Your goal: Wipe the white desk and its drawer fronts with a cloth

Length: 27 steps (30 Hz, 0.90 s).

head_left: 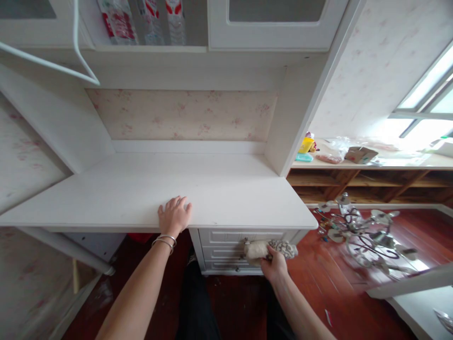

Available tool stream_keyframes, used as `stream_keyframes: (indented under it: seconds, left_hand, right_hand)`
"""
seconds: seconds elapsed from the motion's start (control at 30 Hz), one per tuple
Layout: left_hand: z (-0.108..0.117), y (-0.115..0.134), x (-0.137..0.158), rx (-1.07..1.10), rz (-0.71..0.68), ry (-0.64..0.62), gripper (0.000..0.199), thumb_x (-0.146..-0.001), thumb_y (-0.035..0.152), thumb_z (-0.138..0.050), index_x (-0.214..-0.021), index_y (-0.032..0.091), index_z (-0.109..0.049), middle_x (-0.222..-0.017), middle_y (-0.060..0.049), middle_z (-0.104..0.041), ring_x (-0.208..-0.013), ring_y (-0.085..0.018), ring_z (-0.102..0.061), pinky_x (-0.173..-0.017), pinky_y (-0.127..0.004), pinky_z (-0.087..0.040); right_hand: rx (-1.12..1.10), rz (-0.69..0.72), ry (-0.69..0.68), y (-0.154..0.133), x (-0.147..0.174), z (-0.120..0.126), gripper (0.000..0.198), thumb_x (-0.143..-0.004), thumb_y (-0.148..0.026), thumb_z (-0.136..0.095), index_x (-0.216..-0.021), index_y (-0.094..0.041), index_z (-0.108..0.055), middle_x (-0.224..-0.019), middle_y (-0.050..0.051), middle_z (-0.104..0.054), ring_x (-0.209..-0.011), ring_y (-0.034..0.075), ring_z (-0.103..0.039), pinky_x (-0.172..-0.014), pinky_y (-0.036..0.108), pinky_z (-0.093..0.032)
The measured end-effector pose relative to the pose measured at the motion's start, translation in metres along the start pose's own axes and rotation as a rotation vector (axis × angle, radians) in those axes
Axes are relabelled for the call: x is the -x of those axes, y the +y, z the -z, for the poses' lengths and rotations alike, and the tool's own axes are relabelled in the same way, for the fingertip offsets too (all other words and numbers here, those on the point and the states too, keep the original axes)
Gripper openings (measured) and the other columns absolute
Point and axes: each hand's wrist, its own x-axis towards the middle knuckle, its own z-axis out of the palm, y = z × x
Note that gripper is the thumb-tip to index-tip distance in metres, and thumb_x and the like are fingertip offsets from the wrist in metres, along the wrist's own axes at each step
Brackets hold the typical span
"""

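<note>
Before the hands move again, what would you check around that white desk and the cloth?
1. Left hand steady on the desk edge: ok, palm flat on the front edge.
2. Right hand has a firm hold of the cloth: ok, fingers closed on it, in front of the drawers.
3. Desk top free of things in the way: ok, nothing lies on it.
4. Drawers closed: cannot tell, the fronts are partly hidden by the cloth.
5. Floor to the right: not ok, a chandelier lies on the red floor close by.
6. Bangles clear of the desk edge: ok, they sit on the wrist below it.
</note>
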Motion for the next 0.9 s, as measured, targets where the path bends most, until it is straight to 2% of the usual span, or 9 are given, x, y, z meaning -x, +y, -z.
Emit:
stream_keyframes:
  seconds: [0.1,0.23,0.37,0.53,0.63,0.73,0.83,0.9]
  left_hand:
    - [0.0,-0.001,0.001,0.009,-0.004,0.012,0.046,-0.096,0.049,-0.034,-0.132,0.032,-0.057,-0.145,-0.005,-0.053,-0.133,-0.027,-0.043,-0.115,-0.057,-0.023]
    - [-0.001,-0.002,0.003,0.013,-0.022,0.042,0.045,-0.096,0.048,-0.035,-0.131,0.031,-0.058,-0.144,-0.006,-0.054,-0.132,-0.027,-0.045,-0.113,-0.058,-0.024]
    - [-0.001,-0.002,0.004,0.009,-0.031,0.052,0.045,-0.096,0.047,-0.035,-0.131,0.03,-0.058,-0.143,-0.007,-0.055,-0.131,-0.027,-0.045,-0.114,-0.058,-0.024]
    - [0.001,-0.001,0.005,0.001,-0.018,0.052,0.044,-0.096,0.046,-0.035,-0.13,0.031,-0.059,-0.143,-0.006,-0.055,-0.131,-0.027,-0.046,-0.114,-0.056,-0.024]
    - [0.001,-0.001,0.006,-0.004,-0.023,0.065,0.044,-0.096,0.044,-0.036,-0.13,0.03,-0.059,-0.143,-0.006,-0.055,-0.131,-0.027,-0.046,-0.115,-0.055,-0.025]
    - [0.001,-0.001,0.006,-0.004,-0.023,0.065,0.043,-0.096,0.043,-0.036,-0.129,0.029,-0.059,-0.143,-0.007,-0.055,-0.131,-0.027,-0.046,-0.114,-0.056,-0.025]
    - [0.002,-0.001,0.005,-0.004,-0.023,0.043,0.042,-0.096,0.044,-0.036,-0.127,0.03,-0.06,-0.142,-0.006,-0.055,-0.131,-0.027,-0.047,-0.112,-0.059,-0.026]
    - [0.003,-0.001,0.005,-0.006,-0.025,0.032,0.042,-0.097,0.044,-0.035,-0.128,0.03,-0.059,-0.143,-0.006,-0.055,-0.132,-0.027,-0.045,-0.112,-0.059,-0.026]
  right_hand:
    - [-0.073,-0.004,0.153,-0.04,0.017,-0.012,0.031,-0.088,-0.001,-0.046,-0.109,-0.015,-0.066,-0.073,-0.001,-0.074,-0.06,0.013,-0.069,-0.063,0.025,-0.061]
    - [-0.126,0.033,0.138,-0.068,0.051,-0.037,0.033,-0.091,-0.003,-0.047,-0.117,-0.013,-0.065,-0.086,0.003,-0.076,-0.071,0.014,-0.072,-0.067,0.023,-0.061]
    - [-0.098,0.061,0.115,-0.069,0.085,-0.053,0.035,-0.091,-0.004,-0.049,-0.12,-0.014,-0.065,-0.093,0.005,-0.076,-0.075,0.015,-0.073,-0.072,0.025,-0.063]
    - [-0.04,-0.005,0.019,-0.052,0.125,-0.082,0.033,-0.09,-0.007,-0.053,-0.118,-0.015,-0.067,-0.098,0.007,-0.076,-0.081,0.018,-0.074,-0.076,0.029,-0.063]
    - [-0.029,-0.025,-0.076,-0.044,0.144,-0.119,0.03,-0.09,-0.01,-0.055,-0.117,-0.015,-0.067,-0.099,0.008,-0.076,-0.086,0.019,-0.073,-0.08,0.031,-0.062]
    - [-0.073,-0.045,-0.21,-0.038,0.149,-0.169,0.03,-0.09,-0.011,-0.054,-0.117,-0.012,-0.066,-0.1,0.008,-0.076,-0.092,0.019,-0.072,-0.087,0.032,-0.06]
    - [-0.15,0.003,-0.349,-0.027,0.138,-0.219,0.032,-0.09,-0.009,-0.05,-0.118,-0.013,-0.064,-0.1,0.006,-0.075,-0.095,0.016,-0.071,-0.092,0.03,-0.056]
    - [-0.198,0.026,-0.398,-0.013,0.123,-0.241,0.03,-0.091,-0.01,-0.048,-0.116,-0.015,-0.064,-0.097,0.003,-0.075,-0.093,0.013,-0.07,-0.092,0.027,-0.055]
